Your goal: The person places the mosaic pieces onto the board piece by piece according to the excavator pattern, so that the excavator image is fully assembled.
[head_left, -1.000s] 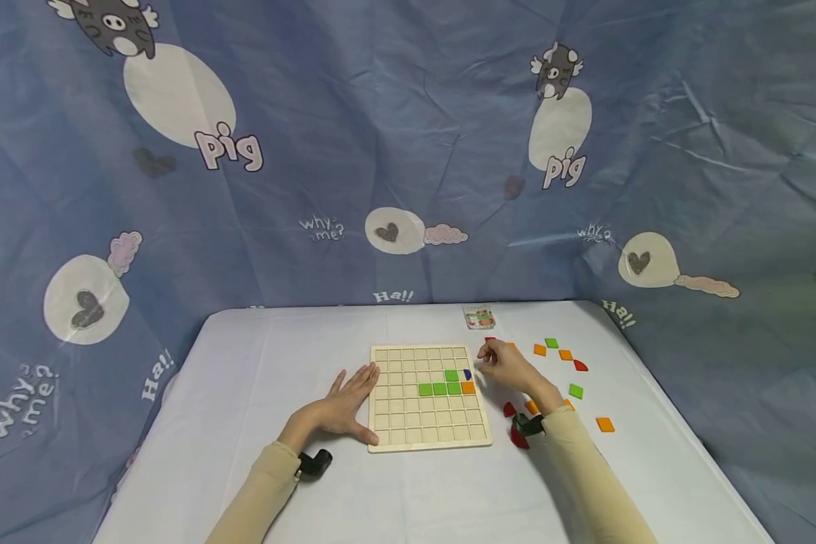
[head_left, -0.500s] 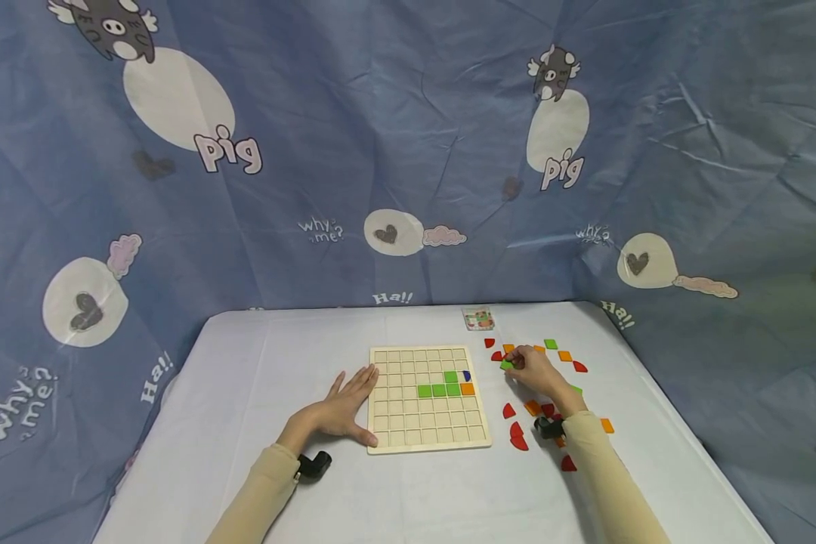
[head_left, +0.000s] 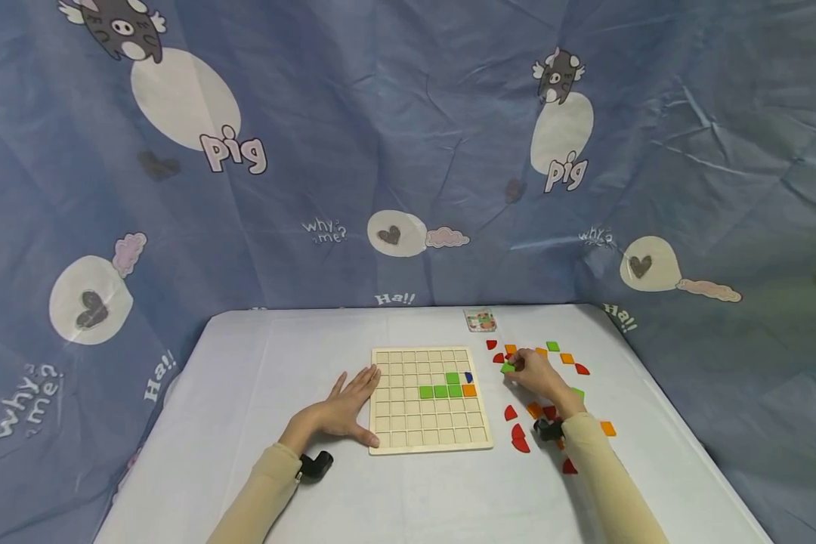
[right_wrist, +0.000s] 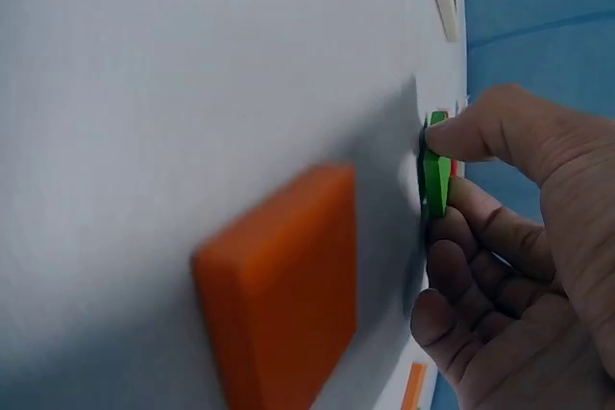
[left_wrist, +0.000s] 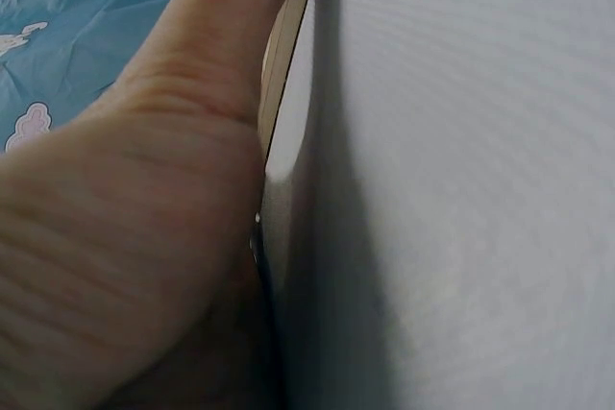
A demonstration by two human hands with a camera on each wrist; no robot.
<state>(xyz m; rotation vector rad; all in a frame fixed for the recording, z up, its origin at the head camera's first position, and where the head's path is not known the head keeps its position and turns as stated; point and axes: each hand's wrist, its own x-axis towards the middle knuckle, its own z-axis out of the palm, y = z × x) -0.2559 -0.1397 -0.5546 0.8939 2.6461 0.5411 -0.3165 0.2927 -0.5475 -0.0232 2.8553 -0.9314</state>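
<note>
A pale wooden grid board [head_left: 431, 438] lies on the white table. Green tiles [head_left: 440, 391], one orange tile [head_left: 469, 391] and a dark blue half-round piece [head_left: 468, 377] sit in its squares. With fingers spread, my left hand [head_left: 343, 406] rests along the board's left edge, the thumb at the near corner. To the right of the board, my right hand [head_left: 540, 378] pinches a green square tile [right_wrist: 437, 175] between thumb and index finger, close over the tabletop. The other fingers of that hand curl loosely below in the right wrist view.
Loose orange squares [head_left: 608, 428], red quarter-round pieces [head_left: 520, 440] and a green tile [head_left: 552, 347] are scattered around the right hand. A small printed card [head_left: 480, 320] lies behind the board. A blue patterned cloth [head_left: 408, 181] hangs behind the table.
My right hand moved from the board's right edge rightward to the loose pieces and took hold of a green tile. The left hand stays at the board.
</note>
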